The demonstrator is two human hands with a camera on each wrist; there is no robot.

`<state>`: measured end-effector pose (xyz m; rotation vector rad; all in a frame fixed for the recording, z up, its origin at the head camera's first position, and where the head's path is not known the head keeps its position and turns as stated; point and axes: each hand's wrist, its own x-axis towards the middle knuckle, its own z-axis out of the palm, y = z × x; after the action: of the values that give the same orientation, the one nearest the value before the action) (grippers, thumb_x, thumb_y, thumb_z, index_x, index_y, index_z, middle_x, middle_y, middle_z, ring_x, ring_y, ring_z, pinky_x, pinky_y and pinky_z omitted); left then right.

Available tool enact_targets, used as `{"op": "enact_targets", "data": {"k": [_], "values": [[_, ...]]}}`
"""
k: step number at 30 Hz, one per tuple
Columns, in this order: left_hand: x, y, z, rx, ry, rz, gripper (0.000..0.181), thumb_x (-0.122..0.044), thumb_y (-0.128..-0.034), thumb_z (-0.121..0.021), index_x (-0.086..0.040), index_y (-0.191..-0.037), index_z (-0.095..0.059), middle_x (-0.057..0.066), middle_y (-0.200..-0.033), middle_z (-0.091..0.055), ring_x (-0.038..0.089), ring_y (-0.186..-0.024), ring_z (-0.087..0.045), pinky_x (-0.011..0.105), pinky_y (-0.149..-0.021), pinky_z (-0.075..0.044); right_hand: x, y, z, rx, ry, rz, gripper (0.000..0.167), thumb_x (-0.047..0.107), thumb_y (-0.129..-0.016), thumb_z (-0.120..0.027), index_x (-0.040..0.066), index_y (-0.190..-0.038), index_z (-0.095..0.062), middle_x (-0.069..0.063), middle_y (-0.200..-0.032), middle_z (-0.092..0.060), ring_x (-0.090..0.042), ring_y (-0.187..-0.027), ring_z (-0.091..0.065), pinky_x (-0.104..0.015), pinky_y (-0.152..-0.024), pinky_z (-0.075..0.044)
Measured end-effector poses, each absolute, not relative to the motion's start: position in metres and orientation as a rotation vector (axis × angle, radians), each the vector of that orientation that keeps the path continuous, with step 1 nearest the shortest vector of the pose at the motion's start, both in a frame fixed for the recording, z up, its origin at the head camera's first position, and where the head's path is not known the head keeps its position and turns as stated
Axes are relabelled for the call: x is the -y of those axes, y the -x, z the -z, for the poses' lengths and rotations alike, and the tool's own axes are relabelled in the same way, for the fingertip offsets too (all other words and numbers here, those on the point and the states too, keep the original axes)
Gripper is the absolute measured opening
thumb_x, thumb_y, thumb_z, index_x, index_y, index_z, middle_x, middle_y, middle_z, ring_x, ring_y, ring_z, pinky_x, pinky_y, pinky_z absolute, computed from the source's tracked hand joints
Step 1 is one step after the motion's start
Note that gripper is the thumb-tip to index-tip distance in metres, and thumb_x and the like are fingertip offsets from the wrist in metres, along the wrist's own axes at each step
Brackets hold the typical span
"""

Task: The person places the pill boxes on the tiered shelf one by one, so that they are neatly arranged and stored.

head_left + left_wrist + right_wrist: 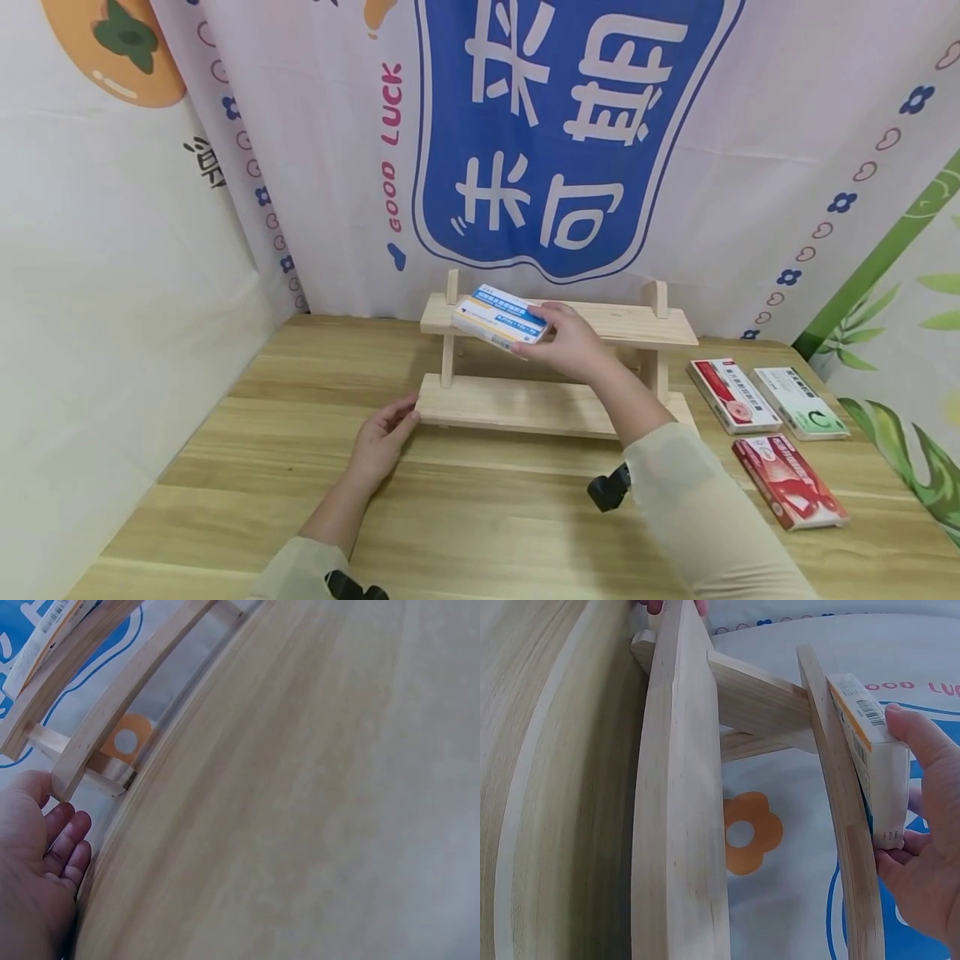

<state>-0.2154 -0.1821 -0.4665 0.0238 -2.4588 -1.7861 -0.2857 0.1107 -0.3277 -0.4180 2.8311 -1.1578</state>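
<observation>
My right hand (pixel 573 340) grips a blue and white medicine box (pixel 501 317) by its right end, at the left part of the upper tier of a two-tier wooden rack (pixel 517 404). In the right wrist view the box (pixel 877 761) lies against the upper board (pixel 844 817), thumb on one side and fingers on the other. At the left end of the lower board, my left hand (pixel 381 442) holds the corner; in the left wrist view the thumb and fingers of this hand (pixel 45 855) are around the board's end (pixel 71 769).
Right of the rack, three boxes lie on the wooden table (pixel 300 467): a red and white one (pixel 735 396), a green and white one (pixel 801 403) and a red one (pixel 791 482). A printed curtain (pixel 337 167) hangs behind the rack.
</observation>
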Motion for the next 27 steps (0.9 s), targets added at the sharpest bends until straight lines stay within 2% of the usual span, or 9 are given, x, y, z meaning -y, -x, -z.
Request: {"op": "enact_targets", "data": {"k": [8, 13, 17, 23, 27], "values": [[0.1815, 0.2157, 0.4664, 2.457, -0.021, 1.789, 0.040, -0.022, -0.0994, -0.058, -0.005, -0.136, -0.056, 0.014, -0.140, -0.057, 0.029, -0.127, -0.055, 0.044, -0.110, -0.042, -0.1122, 0.2876, 0.3309, -2.879, 0.379, 1.106, 0.082, 0.053, -0.082, -0.072, 0.016, -0.149, -0.043, -0.012, -0.165, -0.016, -0.040, -0.148, -0.023, -0.057, -0.116, -0.030], [0.1811, 0.2157, 0.4656, 2.460, -0.023, 1.786, 0.039, -0.022, -0.0992, -0.059, -0.007, -0.135, -0.058, 0.013, -0.139, -0.059, 0.027, -0.126, -0.056, 0.033, -0.106, -0.044, -0.1146, 0.2880, 0.3342, -2.920, 0.355, 1.137, 0.079, 0.054, -0.083, -0.070, 0.015, -0.147, -0.045, -0.012, -0.164, -0.021, -0.038, -0.148, -0.023, -0.057, -0.116, -0.028], [0.1810, 0.2151, 0.4658, 2.474, -0.019, 1.763, 0.040, -0.023, -0.0993, -0.059, -0.005, -0.135, -0.057, 0.014, -0.139, -0.058, 0.028, -0.126, -0.056, 0.027, -0.102, -0.045, -0.1151, 0.2878, 0.3362, -2.961, 0.332, 1.158, 0.078, 0.054, -0.085, -0.069, 0.013, -0.146, -0.046, -0.012, -0.160, -0.029, -0.037, -0.146, -0.029, -0.056, -0.116, -0.030], [0.1804, 0.2141, 0.4648, 2.460, -0.023, 1.776, 0.040, -0.022, -0.0993, -0.058, -0.006, -0.135, -0.057, 0.014, -0.139, -0.058, 0.028, -0.126, -0.056, 0.039, -0.108, -0.044, -0.1146, 0.2878, 0.3374, -2.965, 0.287, 1.193, 0.074, 0.053, -0.088, -0.066, 0.014, -0.147, -0.046, -0.010, -0.152, -0.043, -0.032, -0.139, -0.041, -0.051, -0.112, -0.037], [0.1803, 0.2146, 0.4651, 2.459, -0.033, 1.775, 0.039, -0.022, -0.0991, -0.059, -0.006, -0.135, -0.057, 0.015, -0.137, -0.059, 0.028, -0.126, -0.056, 0.038, -0.107, -0.044, -0.1134, 0.2889, 0.3373, -2.921, 0.256, 1.232, 0.073, 0.053, -0.090, -0.065, 0.016, -0.149, -0.042, -0.008, -0.147, -0.051, -0.027, -0.134, -0.050, -0.045, -0.108, -0.044]]}}
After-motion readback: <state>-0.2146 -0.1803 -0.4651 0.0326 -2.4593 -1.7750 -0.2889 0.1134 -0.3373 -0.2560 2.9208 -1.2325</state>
